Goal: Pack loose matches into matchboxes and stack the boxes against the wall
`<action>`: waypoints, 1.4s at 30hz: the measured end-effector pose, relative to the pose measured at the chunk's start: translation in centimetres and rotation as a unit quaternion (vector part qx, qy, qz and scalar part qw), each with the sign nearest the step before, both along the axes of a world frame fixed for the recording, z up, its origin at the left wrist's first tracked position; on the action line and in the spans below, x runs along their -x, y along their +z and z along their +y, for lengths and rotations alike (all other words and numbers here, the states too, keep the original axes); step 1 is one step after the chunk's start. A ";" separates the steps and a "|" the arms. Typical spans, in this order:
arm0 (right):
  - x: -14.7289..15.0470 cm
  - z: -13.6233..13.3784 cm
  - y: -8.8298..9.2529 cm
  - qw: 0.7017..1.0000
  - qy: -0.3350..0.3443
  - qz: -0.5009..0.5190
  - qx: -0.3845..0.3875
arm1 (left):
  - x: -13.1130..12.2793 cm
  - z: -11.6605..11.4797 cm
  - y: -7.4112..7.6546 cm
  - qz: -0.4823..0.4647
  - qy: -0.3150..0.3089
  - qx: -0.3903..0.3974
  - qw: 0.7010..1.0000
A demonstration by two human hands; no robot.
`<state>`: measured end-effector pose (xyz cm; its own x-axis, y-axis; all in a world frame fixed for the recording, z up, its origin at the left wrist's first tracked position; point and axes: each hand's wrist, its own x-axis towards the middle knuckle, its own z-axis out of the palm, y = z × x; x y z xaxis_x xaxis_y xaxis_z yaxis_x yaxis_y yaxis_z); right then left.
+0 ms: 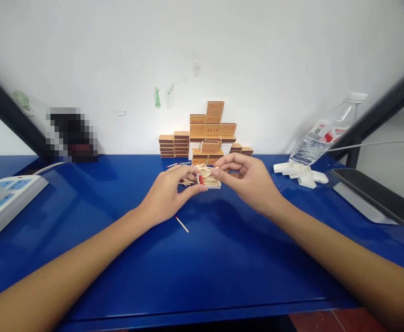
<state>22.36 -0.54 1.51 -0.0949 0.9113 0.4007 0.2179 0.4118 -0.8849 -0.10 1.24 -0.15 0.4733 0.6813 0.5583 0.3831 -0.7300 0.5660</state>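
Note:
Between my hands is a small white matchbox tray (pixel 217 186) filled with red-tipped matches (pixel 208 181). My left hand (pixel 169 191) grips the tray's left end, thumb in front and fingers behind. At the tray's right side, my right hand (pixel 248 180) has its thumb and forefinger pinched together over the matches; a pale matchstick seems to be between them. More loose matches (pixel 186 182) lie behind the tray, partly hidden by my left fingers. One single match (pixel 182 224) lies on the blue table nearer to me.
Orange-brown matchboxes (pixel 197 129) are stacked against the white wall. A tilted water bottle (pixel 321 133), white plastic pieces (pixel 300 173) and a propped phone (pixel 381 191) stand at the right. A white power strip (pixel 15 196) lies on the blue table (pixel 202 272) at the left.

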 end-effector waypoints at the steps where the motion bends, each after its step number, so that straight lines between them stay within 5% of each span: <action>1: 0.0 0.0 -0.1 1.000 -0.002 -0.005 0.003 | 0.0 0.0 0.0 -0.003 0.003 0.000 1.000; 12: -0.2 -0.5 0.0 0.957 -0.094 -0.209 -0.178 | 0.4 0.4 0.1 0.032 0.071 -0.023 0.997; 15: 0.9 -1.9 -0.1 0.951 0.005 -0.242 -0.191 | 0.4 0.5 0.2 0.041 0.096 -0.022 0.994; 18: 2.8 -3.5 -0.9 0.952 0.099 -0.264 -0.119 | 0.4 0.5 0.2 0.053 0.107 -0.023 0.993; 23: 4.6 -4.8 -2.0 0.931 0.151 -0.329 -0.042 | 0.5 0.5 0.3 0.067 0.111 -0.033 0.991; 28: 2.5 -3.4 -0.9 0.914 0.208 -0.343 -0.058 | 0.9 0.9 0.3 0.094 0.088 -0.046 0.991; 34: -0.7 0.2 -0.6 0.943 0.042 -0.292 -0.153 | 0.9 0.9 0.1 0.131 0.024 -0.027 0.991; 42: -1.2 1.0 -1.5 0.927 0.068 -0.342 -0.140 | 0.7 0.7 0.1 0.136 -0.006 0.003 0.991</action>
<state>23.56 0.47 0.05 -0.5202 0.7419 0.4230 0.6179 0.6689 -0.4132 -0.76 1.98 -0.02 0.6143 0.6772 0.4050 0.5131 -0.7328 0.4470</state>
